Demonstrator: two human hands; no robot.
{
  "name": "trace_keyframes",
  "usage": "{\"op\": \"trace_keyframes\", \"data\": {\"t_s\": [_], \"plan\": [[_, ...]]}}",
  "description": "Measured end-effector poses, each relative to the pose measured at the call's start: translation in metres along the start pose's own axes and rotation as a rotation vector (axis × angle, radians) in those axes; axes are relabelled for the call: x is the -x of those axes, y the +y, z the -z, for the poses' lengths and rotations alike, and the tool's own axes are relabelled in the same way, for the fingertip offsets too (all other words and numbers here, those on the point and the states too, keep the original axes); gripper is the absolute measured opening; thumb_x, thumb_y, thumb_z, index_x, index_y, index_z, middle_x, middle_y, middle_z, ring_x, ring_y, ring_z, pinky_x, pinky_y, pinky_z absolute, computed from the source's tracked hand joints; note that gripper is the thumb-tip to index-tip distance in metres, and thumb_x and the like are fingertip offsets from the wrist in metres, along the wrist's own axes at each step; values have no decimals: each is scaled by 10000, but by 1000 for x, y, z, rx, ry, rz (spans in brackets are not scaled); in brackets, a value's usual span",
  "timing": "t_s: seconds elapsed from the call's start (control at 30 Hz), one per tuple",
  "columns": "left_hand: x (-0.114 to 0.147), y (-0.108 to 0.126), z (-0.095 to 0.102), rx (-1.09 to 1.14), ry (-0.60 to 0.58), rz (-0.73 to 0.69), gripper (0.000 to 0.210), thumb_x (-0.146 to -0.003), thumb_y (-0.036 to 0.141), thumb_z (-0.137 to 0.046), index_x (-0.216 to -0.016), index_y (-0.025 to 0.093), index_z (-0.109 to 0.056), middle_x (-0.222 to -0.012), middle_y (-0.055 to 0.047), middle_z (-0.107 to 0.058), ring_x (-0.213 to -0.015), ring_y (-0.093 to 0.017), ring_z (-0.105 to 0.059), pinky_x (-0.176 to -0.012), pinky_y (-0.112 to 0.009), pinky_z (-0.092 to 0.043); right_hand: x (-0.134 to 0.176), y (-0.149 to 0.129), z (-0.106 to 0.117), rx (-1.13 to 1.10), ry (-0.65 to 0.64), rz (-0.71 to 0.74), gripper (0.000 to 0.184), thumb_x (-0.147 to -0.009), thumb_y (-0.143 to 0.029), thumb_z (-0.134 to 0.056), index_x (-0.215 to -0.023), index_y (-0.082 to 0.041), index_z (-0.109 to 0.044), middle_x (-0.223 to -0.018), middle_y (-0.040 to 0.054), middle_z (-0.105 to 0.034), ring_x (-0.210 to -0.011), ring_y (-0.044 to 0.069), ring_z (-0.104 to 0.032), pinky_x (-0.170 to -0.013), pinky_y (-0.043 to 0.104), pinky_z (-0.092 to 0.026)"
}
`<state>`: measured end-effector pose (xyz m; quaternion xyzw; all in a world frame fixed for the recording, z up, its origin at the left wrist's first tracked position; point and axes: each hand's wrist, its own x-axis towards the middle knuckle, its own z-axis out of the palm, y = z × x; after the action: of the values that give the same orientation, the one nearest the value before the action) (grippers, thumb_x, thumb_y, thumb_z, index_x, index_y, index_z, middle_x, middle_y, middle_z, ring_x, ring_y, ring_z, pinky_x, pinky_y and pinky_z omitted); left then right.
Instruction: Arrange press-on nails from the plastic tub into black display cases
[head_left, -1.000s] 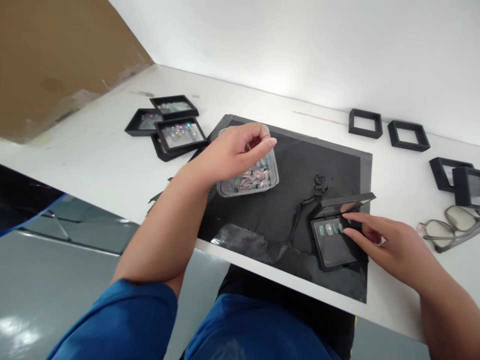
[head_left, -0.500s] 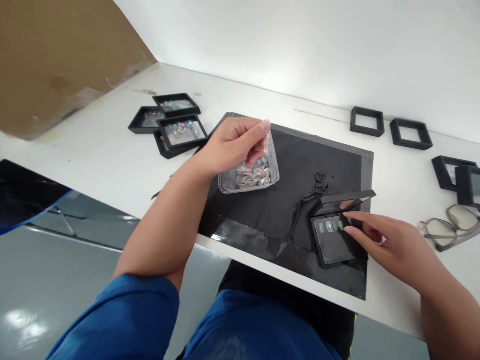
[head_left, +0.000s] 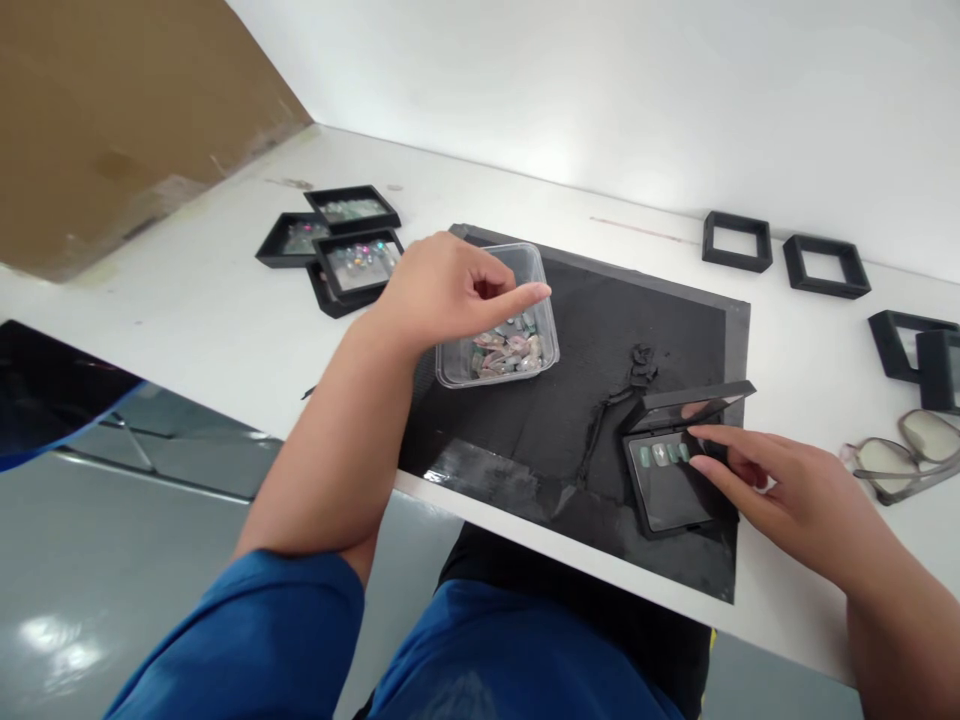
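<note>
Press-on nails, pale green and pink, lie in a clear plastic container (head_left: 552, 345) on a black mat (head_left: 517, 440). Over the container is my left hand (head_left: 457, 290), its thumb stretched out away from the curled index finger. Its other fingertips are hidden, and nothing shows between thumb and index finger. A black display case (head_left: 667, 500) stands with its lid (head_left: 690, 402) raised at the right of the mat. Inside is a short row of green nails (head_left: 664, 455), one lighter with a star-like mark. My right hand (head_left: 772, 480) grips the case's right side, thumb and index finger reaching inside.
Several filled black frames (head_left: 367, 268) are piled at the left. Two black frames (head_left: 736, 241) stand at the back right, with more frames (head_left: 900, 345) at the right edge. Eyeglasses (head_left: 892, 465) lie beside my right hand. A brown board (head_left: 150, 120) borders the table's left.
My left hand has lowered over the container, and its thumb has come away from the other fingers. My right hand and the case have stayed in place.
</note>
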<state>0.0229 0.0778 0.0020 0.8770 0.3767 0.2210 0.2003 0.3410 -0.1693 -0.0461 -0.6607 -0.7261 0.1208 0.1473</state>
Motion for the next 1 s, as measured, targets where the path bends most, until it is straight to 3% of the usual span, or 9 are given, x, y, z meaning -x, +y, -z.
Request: {"op": "trace_keyframes", "data": {"t_s": [0.07, 0.13, 0.23, 0.33, 0.43, 0.73, 1.0], "plan": [[0, -1, 3, -165, -50, 54, 495, -913, 620, -650, -628, 216, -688, -610, -10, -631, -582, -111, -462, -588, -272, -299, 0, -1, 1, -3, -11, -10, 534, -1085, -694, -486, -1241, -290, -797, -650, -11, -653, -507, 149, -584, -471, 274, -455], [-1, -1, 5, -226, -143, 95, 420, -895, 626, -651, -924, 249, -834, -800, -25, -773, -699, -154, -608, -659, -272, -376, -1, -1, 1, -5, -16, -16, 551, -1083, -706, -473, -1229, -288, -801, -631, -8, -639, -502, 156, -586, -469, 278, -453], [-4, -2, 3, -299, -281, 112, 459, -864, 546, -671, -1208, 285, -828, -1009, -29, -835, -808, -192, -691, -722, -280, -431, -3, -2, 1, -7, -6, -19, 599, -1079, -736, -444, -1202, -282, -814, -591, -6, -606, -479, 161, -570, -454, 283, -433], [-6, -6, -2, -333, -408, 100, 442, -880, 494, -656, -1243, 304, -822, -1251, -28, -817, -1016, -244, -739, -796, -298, -480, -3, -2, 0, -5, 5, -13, 611, -1078, -743, -443, -1210, -275, -813, -573, -16, -577, -459, 153, -546, -444, 280, -419], [-6, -10, -8, -331, -443, 69, 393, -922, 464, -617, -1199, 295, -837, -1407, -19, -762, -1225, -282, -716, -890, -321, -512, -3, -2, 1, -9, -3, -6, 594, -1081, -733, -453, -1220, -276, -806, -576, -24, -573, -458, 145, -546, -441, 269, -419], [-5, -1, -11, -365, -399, 66, 293, -924, 393, -599, -1049, 255, -827, -1229, -12, -808, -985, -213, -717, -771, -300, -438, -4, -3, 2, -25, -6, -21, 627, -1071, -766, -438, -1208, -275, -805, -577, -26, -580, -451, 141, -537, -438, 264, -419], [-2, 3, 2, -182, -222, 122, 301, -901, 486, -656, -1005, 231, -777, -1007, -31, -817, -824, -177, -680, -741, -291, -441, -2, 1, 0, -14, -19, -38, 603, -1072, -747, -457, -1227, -277, -801, -596, -19, -586, -477, 151, -544, -453, 276, -423]]}}
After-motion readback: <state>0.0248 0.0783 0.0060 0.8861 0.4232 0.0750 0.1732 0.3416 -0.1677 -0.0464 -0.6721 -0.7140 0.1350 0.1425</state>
